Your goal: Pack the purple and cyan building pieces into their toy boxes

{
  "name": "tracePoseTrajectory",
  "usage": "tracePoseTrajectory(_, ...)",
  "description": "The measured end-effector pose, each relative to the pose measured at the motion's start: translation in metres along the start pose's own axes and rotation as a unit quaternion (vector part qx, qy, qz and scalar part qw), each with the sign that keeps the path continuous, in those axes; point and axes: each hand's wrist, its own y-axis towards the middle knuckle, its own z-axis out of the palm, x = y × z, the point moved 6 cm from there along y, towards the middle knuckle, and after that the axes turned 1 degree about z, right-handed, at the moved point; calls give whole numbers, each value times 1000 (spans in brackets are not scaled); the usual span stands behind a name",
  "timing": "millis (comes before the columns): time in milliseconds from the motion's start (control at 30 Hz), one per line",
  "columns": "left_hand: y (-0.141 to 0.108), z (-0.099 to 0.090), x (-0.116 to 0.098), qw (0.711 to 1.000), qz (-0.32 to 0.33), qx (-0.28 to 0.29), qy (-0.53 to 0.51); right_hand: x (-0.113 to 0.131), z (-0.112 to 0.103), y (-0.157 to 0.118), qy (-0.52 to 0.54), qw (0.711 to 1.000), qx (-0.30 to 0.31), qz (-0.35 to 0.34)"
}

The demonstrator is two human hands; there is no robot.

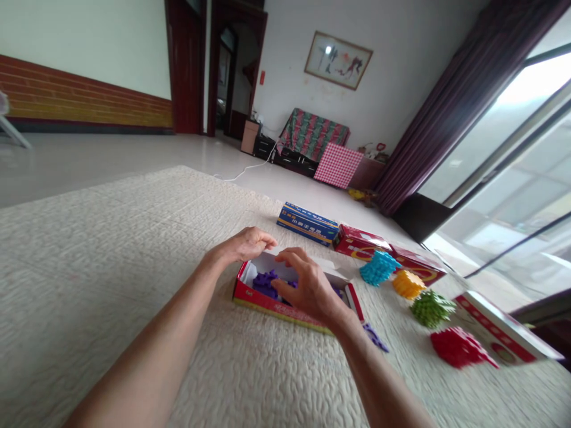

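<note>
A red cardboard box (285, 314) with a white inside lies open on the quilted cover, with purple plastic pieces (264, 283) in it. My left hand (248, 244) is at the box's back left corner, its fingers curled together beside the white flap. Whatever those fingers may pinch is too small to make out. Over the middle of the box hovers my right hand (308, 285), thumb and fingers apart, holding nothing that I can see. It hides part of the purple pieces. One loose purple piece (375, 337) lies outside, by the box's right end.
Stacks of blue (379, 267), yellow (408, 285), green (432, 309) and red pieces (460, 347) stand to the right. Behind them are a blue box (307, 223), two red boxes (360, 242) and a white-and-red box (504, 330). The cream quilted cover (134, 249) lies beneath.
</note>
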Motion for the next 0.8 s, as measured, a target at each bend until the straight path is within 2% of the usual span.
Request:
tracePoseTrajectory(67, 0, 1, 1, 1000, 12, 7, 7, -3, -19, -9, -7, 999, -50, 3)
tracePoseTrajectory(167, 1, 2, 5, 1000, 3, 6, 1, -20, -52, -32, -42, 990, -129, 30)
tracePoseTrajectory(267, 2, 3, 4, 1000, 0, 6, 3, -55, -83, -67, -86, 973, -200, 81)
tracePoseTrajectory(333, 2, 3, 2, 1000, -3, 8, 20, -84, -97, -95, -104, 963, -216, 123)
tracePoseTrajectory(400, 1, 3, -1, 999, -10, 13, 43, -117, -102, -124, -110, 958, -188, 185)
tracePoseTrajectory(467, 1, 3, -2, 998, -14, 19, 63, -147, -96, -151, -109, 958, -97, 248)
tracePoseTrajectory(533, 2, 3, -2, 997, -20, 23, 76, -167, -85, -175, -92, 956, -18, 280)
tracePoseTrajectory(633, 3, 3, 1, 996, -28, 24, 79, -178, -75, -193, -88, 956, 19, 279)
tracePoseTrajectory(800, 3, 4, 4, 997, -41, 13, 72, -169, -69, -189, -101, 956, 44, 272)
